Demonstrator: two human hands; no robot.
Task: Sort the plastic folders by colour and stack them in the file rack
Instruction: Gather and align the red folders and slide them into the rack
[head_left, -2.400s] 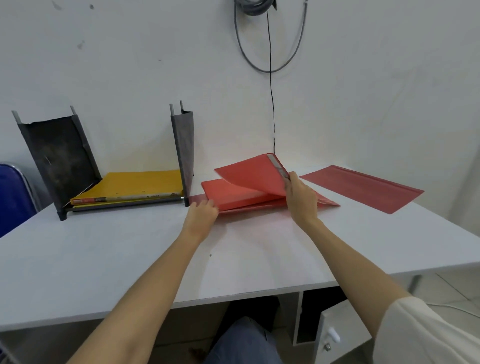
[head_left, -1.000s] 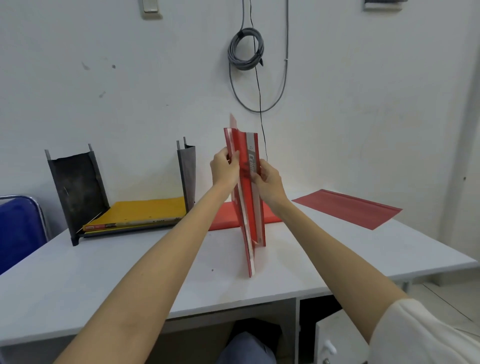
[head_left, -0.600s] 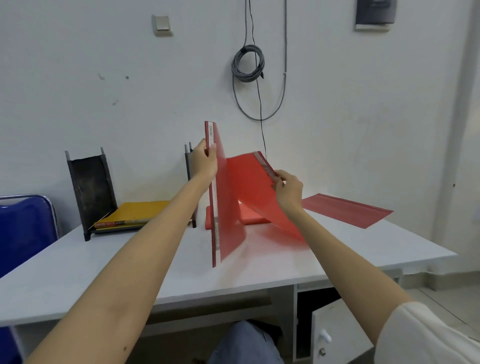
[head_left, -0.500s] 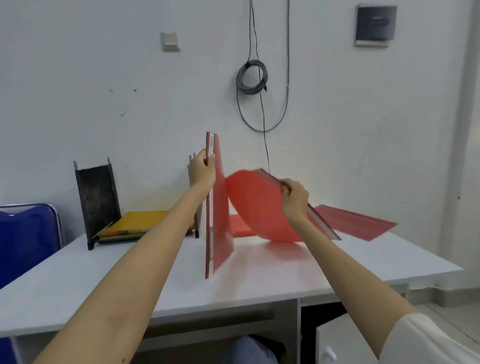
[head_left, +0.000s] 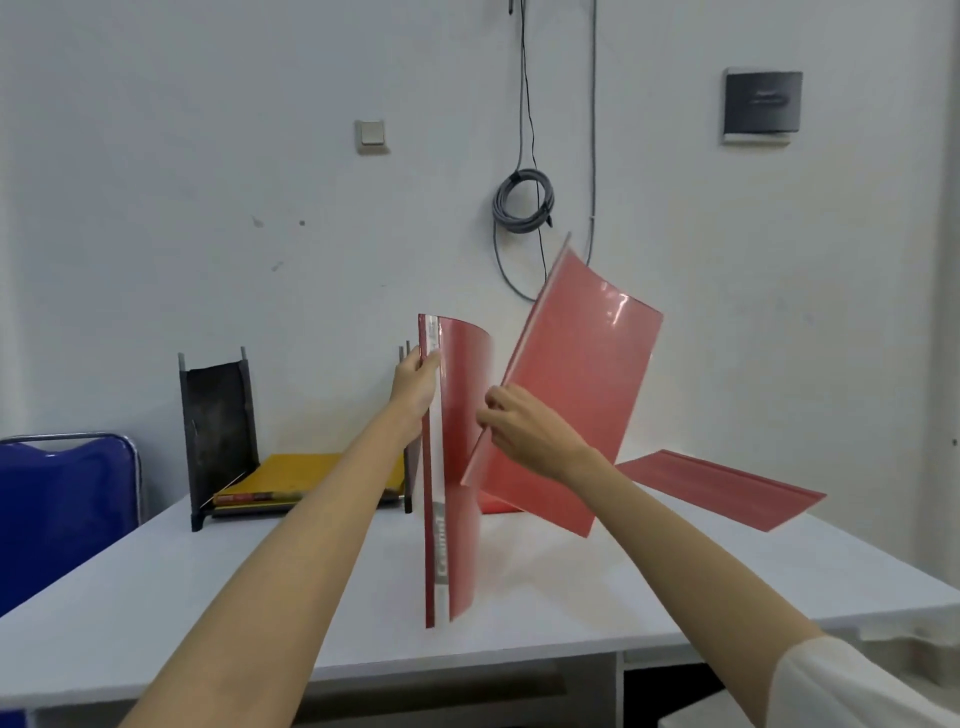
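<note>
Two red plastic folders are hanging in the air above the white table (head_left: 260, 613), one in each hand. The upright red folder (head_left: 457, 467) is standing nearly vertical with its spine edge facing the camera, a pale label strip running down it, and its cover is bowing out to the right. The left hand (head_left: 415, 387) is pinching it near the top, thumb on the near side and fingers closed around the spine. Just to its right, the tilted red folder (head_left: 582, 395) is leaning up and to the right, its glossy cover catching the light; the right hand (head_left: 524, 431) is gripping it by the long spine edge, fingers curled shut on it. The two folders are near each other but apart.

Behind them on the table, part of another red folder (head_left: 498, 501) is lying flat, mostly hidden. A flat red cover sheet (head_left: 722, 488) is lying further right, jutting past the table's edge. At the back left, the dark file rack (head_left: 218, 415) is sitting against the wall, and yellow folders (head_left: 306, 470) are lying stacked flat on its bottom tier. A blue chair (head_left: 62, 514) is standing at the far left, and a coiled grey cable (head_left: 522, 200) is hanging on the wall.
</note>
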